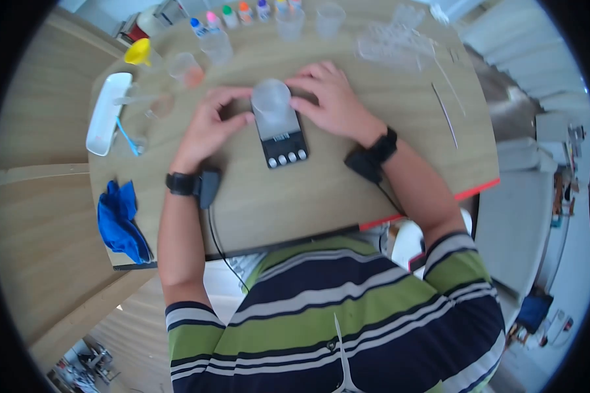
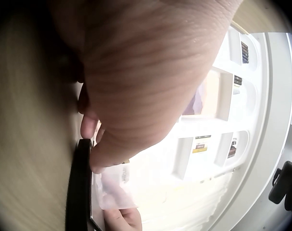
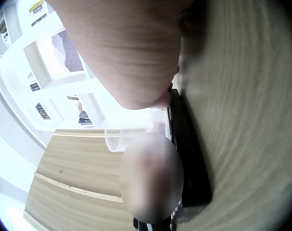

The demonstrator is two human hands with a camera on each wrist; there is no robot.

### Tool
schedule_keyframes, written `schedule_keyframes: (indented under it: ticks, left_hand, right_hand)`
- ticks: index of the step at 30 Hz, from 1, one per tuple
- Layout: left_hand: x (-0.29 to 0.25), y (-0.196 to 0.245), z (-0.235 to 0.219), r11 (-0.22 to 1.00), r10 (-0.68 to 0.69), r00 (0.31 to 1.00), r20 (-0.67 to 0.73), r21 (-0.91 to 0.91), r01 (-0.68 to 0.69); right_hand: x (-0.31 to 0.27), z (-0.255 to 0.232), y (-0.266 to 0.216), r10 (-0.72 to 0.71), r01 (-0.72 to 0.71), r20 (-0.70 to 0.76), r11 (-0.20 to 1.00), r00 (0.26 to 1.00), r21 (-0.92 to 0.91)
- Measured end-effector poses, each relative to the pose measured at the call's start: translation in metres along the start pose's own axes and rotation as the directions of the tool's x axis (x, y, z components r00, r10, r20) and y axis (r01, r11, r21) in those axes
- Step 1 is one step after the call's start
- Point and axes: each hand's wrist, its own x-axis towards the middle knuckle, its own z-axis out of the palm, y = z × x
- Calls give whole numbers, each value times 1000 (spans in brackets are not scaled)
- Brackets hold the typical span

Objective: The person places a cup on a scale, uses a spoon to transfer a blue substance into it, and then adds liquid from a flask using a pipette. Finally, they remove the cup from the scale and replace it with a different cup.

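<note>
A clear plastic cup (image 1: pixel 271 97) stands on the far part of a black digital scale (image 1: pixel 283 145), which has round buttons along its near edge. On the left side, my left hand (image 1: pixel 210 128) has its index finger and thumb spread, the tips at the edge of scale and cup. My right hand (image 1: pixel 337 101) mirrors it on the right, its index finger and thumb beside the cup. The left wrist view shows a thumb against the edge of the black scale (image 2: pixel 78 185), with the cup (image 2: pixel 114 185) beyond. The cup (image 3: pixel 118 139) also shows in the right wrist view.
Small coloured bottles (image 1: pixel 229 17) and clear cups (image 1: pixel 290 25) line the far side. At left are a yellow funnel (image 1: pixel 137 52), a white tray (image 1: pixel 101 134), a blue pipette (image 1: pixel 127 136) and a blue cloth (image 1: pixel 119 223). A clear rack (image 1: pixel 390 49) and thin rod (image 1: pixel 445 116) lie right.
</note>
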Motion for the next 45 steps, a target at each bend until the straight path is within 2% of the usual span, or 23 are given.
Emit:
schedule_keyframes:
  ticks: [1, 2, 4, 7, 8, 12, 14, 15, 17, 22, 26, 31, 35, 45]
  left_hand:
    - [0, -2, 0, 1000, -7, 1000, -29, -8, 6]
    - [4, -6, -2, 1000, 7, 1000, -16, -12, -7]
    - [0, -8, 0, 986, -82, 997, -4, -144, 80]
    - [0, 1, 2, 961, -133, 991, -12, -248, 126]
    - [0, 5, 3, 959, -151, 988, -29, -246, 139]
    - [3, -5, -1, 948, -164, 985, -55, -286, 142]
    - [1, -2, -2, 945, -168, 982, -89, -299, 135]
    - [-2, -1, -1, 939, -177, 977, -119, -317, 131]
    - [-10, -1, 1, 941, -181, 971, -156, -315, 125]
    - [-33, 11, 18, 916, -221, 931, -292, -390, 95]
    - [-41, 17, 31, 918, -216, 941, -262, -382, 105]
    - [-38, 12, 34, 923, -166, 940, -298, -383, 41]
    - [-38, 12, 37, 937, -160, 940, -301, -346, 49]
    - [-33, -10, 47, 945, -50, 949, -310, -323, -56]
  right_hand:
    - [1, 1, 3, -49, 49, -20, 999, 999, -2]
    - [5, 2, 7, -38, 38, -30, 999, 999, -14]
    - [1, 6, 8, -14, 13, -27, 1000, 1000, -15]
    - [2, 6, 10, 34, -33, -42, 999, 999, 30]
    - [2, 5, 11, 59, -56, -40, 995, 997, 79]
    - [1, 1, 18, 67, -65, -25, 994, 997, 90]
    - [-1, 2, 20, 284, -270, -6, 918, 959, 290]
    - [-2, 0, 17, 276, -261, -9, 921, 961, 289]
    - [-4, -4, 13, 358, -305, -30, 834, 933, 459]
    - [-14, -3, 9, 386, -300, -90, 825, 918, 479]
    - [-20, 1, 14, 397, -284, -112, 801, 911, 527]
    - [-24, -1, 13, 399, -303, -109, 823, 910, 481]
    - [-24, -4, 8, 422, -317, -127, 819, 898, 478]
    - [-25, -7, -7, 414, -348, -181, 885, 892, 309]
